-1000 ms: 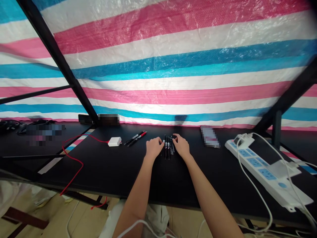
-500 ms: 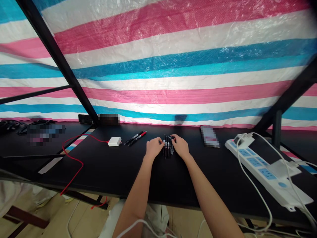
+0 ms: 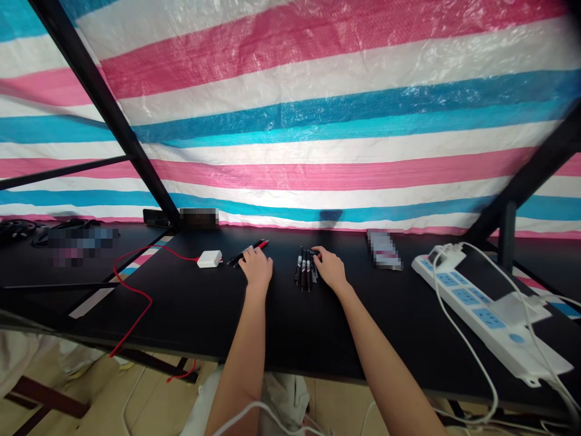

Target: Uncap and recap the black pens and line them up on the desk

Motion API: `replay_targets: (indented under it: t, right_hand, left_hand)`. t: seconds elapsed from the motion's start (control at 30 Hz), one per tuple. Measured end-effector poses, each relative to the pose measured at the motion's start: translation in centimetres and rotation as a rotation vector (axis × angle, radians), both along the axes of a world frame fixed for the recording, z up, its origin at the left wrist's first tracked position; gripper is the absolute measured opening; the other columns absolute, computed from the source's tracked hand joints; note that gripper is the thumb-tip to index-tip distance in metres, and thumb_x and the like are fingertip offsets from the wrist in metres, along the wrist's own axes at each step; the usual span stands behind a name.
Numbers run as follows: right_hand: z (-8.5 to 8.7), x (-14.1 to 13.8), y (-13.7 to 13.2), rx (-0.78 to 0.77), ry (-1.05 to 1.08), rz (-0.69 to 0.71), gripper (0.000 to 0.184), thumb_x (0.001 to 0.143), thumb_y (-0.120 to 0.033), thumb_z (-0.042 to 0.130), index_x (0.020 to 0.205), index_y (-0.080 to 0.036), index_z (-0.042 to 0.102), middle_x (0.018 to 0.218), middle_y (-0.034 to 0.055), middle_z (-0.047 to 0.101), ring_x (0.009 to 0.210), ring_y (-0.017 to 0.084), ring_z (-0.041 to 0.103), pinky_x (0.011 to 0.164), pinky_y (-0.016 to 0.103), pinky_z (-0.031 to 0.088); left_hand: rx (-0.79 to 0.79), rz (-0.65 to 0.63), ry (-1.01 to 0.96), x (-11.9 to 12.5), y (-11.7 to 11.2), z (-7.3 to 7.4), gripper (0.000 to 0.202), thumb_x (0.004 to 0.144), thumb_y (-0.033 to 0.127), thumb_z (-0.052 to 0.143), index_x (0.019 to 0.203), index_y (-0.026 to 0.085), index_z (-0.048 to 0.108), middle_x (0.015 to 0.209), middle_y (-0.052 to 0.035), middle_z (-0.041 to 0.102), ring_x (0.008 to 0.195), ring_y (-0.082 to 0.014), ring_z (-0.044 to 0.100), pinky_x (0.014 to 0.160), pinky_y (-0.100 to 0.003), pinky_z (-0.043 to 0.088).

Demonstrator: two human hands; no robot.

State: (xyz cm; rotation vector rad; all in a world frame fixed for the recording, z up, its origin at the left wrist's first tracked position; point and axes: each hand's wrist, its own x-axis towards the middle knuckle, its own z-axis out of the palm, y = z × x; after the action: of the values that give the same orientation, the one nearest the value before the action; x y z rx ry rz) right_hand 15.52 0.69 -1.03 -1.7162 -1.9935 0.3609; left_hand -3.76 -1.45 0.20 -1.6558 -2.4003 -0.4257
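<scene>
A row of several black pens (image 3: 304,267) lies side by side on the black table (image 3: 290,321). My right hand (image 3: 330,268) rests against the row's right side, fingers curled onto the pens. My left hand (image 3: 256,266) lies further left, its fingers over the near ends of two loose pens (image 3: 252,249), one black and one red. Whether the left fingers grip a pen is hidden.
A small white adapter (image 3: 209,259) with a red wire (image 3: 136,290) sits left of the loose pens. A white power strip (image 3: 488,312) with white cables lies at the right. A striped tarpaulin (image 3: 290,109) hangs behind, crossed by black frame bars (image 3: 109,115).
My left hand has left the row of pens and moved left to the two loose pens. My right hand stays at the row.
</scene>
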Motion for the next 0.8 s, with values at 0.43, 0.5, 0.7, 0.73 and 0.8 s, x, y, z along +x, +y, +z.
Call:
replay_targets:
  t: [0.43,0.5,0.7,0.73,0.8]
  right_hand:
    - [0.0,-0.1,0.0,0.006,0.014,-0.003,0.03,0.084,-0.026,0.04,0.111,-0.026,0.054,0.09,0.0011,0.064,0.079,0.016,0.057,0.064,0.024,0.035]
    - [-0.1,0.0,0.0,0.021,0.048,-0.02,0.03,0.084,-0.027,0.041,0.111,-0.026,0.055,0.092,0.0013,0.064,0.08,0.016,0.057,0.064,0.024,0.036]
    - [-0.7,0.1,1.1,-0.008,0.452,-0.056,0.036,0.084,-0.045,0.037,0.102,-0.026,0.062,0.081,-0.0006,0.064,0.061,0.012,0.056,0.06,0.024,0.039]
    - [-0.8,0.1,1.3,-0.023,0.569,-0.038,0.041,0.083,-0.049,0.035,0.1,-0.024,0.063,0.08,-0.0001,0.064,0.053,0.01,0.053,0.057,0.023,0.039]
    - [-0.9,0.1,1.7,-0.039,0.793,0.014,0.049,0.081,-0.054,0.034,0.097,-0.019,0.064,0.081,0.0023,0.064,0.042,0.007,0.046,0.049,0.022,0.037]
  left_hand:
    - [-0.061,-0.014,-0.036,0.8,0.4,-0.2,0.026,0.084,0.023,0.041,0.105,0.012,0.053,0.103,-0.0145,0.057,0.099,-0.0288,0.047,0.082,-0.04,0.031]
    - [-0.015,-0.088,-0.071,1.5,0.3,0.0,0.027,0.086,0.027,0.039,0.107,0.017,0.054,0.104,-0.012,0.055,0.099,-0.0271,0.046,0.08,-0.039,0.032]
    - [0.079,-0.376,-0.133,4.3,-0.3,1.0,0.026,0.089,0.03,0.038,0.107,0.027,0.055,0.105,-0.0057,0.051,0.098,-0.0198,0.043,0.085,-0.035,0.028]
    - [0.077,-0.429,-0.132,4.6,-0.4,1.1,0.026,0.089,0.03,0.038,0.108,0.027,0.055,0.105,-0.0049,0.051,0.099,-0.0191,0.043,0.087,-0.035,0.027]
    - [0.061,-0.532,-0.13,5.0,-0.6,1.3,0.025,0.089,0.031,0.039,0.108,0.028,0.054,0.104,-0.0033,0.051,0.099,-0.0178,0.043,0.087,-0.033,0.026]
